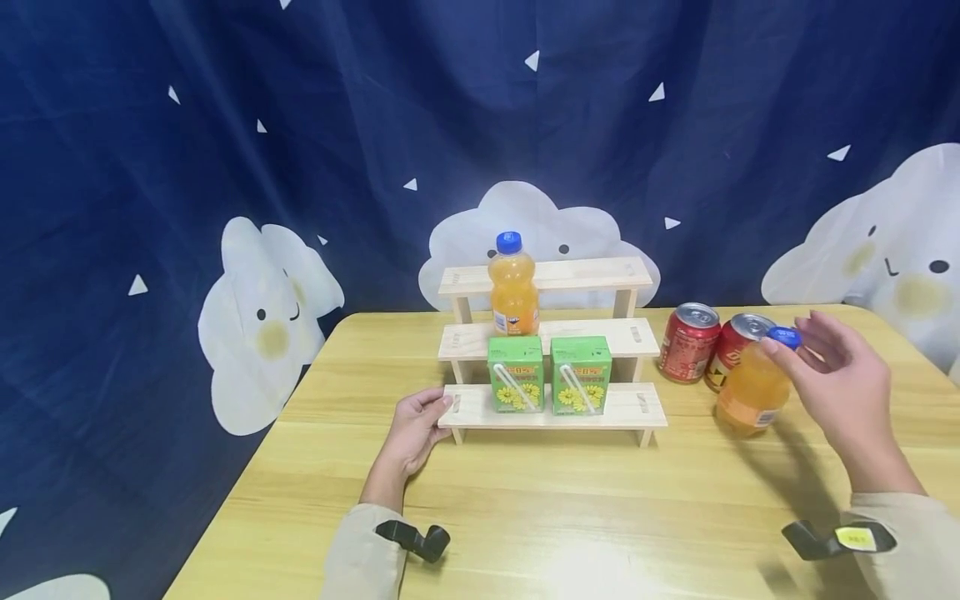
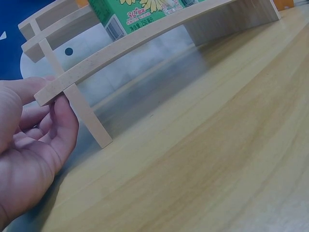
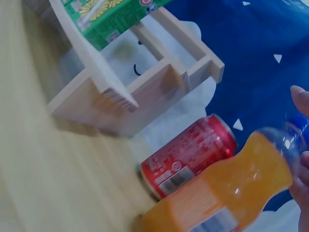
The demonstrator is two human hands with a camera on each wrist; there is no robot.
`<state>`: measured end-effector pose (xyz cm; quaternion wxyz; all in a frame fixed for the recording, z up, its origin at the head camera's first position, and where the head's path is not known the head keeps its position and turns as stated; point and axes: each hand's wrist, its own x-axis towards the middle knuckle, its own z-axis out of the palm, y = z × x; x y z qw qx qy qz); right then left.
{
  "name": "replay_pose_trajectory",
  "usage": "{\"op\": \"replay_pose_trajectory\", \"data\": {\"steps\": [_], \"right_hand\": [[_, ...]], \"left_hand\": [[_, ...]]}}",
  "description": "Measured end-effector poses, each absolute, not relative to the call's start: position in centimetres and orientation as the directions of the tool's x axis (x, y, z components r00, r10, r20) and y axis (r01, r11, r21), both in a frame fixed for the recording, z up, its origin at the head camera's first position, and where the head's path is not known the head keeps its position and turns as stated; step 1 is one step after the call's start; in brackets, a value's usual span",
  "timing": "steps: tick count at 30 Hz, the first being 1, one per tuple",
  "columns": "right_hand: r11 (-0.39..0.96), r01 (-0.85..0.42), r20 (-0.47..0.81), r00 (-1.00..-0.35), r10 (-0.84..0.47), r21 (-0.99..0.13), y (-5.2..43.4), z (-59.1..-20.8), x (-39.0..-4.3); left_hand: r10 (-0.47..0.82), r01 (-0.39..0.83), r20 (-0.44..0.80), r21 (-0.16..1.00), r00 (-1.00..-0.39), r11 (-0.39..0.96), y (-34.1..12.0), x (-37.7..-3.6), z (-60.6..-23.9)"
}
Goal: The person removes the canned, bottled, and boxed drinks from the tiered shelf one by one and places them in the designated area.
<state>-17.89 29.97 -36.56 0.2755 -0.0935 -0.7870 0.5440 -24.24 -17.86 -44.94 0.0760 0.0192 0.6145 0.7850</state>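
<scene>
My left hand (image 1: 417, 427) pinches the left end of the lowest step of a three-tier wooden shelf (image 1: 555, 417), thumb above and fingers below in the left wrist view. On the right, my right hand (image 1: 843, 375) holds an orange drink bottle (image 1: 753, 387) by its blue-capped neck; the bottle is slightly tilted in front of two red cans. A second orange drink bottle (image 1: 514, 287) stands on the middle step. Two green juice boxes (image 1: 516, 375) with straws sit side by side on the lowest step. Whether the held bottle touches the table cannot be told.
Two red cans, a left one (image 1: 688, 343) and a right one (image 1: 731, 346) partly hidden by the held bottle, stand right of the shelf. All rests on a wooden table (image 1: 525, 508). A dark blue curtain (image 1: 360, 125) with clouds hangs behind.
</scene>
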Motion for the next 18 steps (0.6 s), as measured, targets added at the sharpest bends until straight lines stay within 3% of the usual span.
{"op": "replay_pose_trajectory", "data": {"steps": [18], "right_hand": [[0.506, -0.187, 0.395, -0.853, 0.342, -0.842, 28.6, -32.7, -20.2]], "left_hand": [[0.141, -0.103, -0.070, 0.966, -0.987, -0.239, -17.9, -24.2, -44.8]]}}
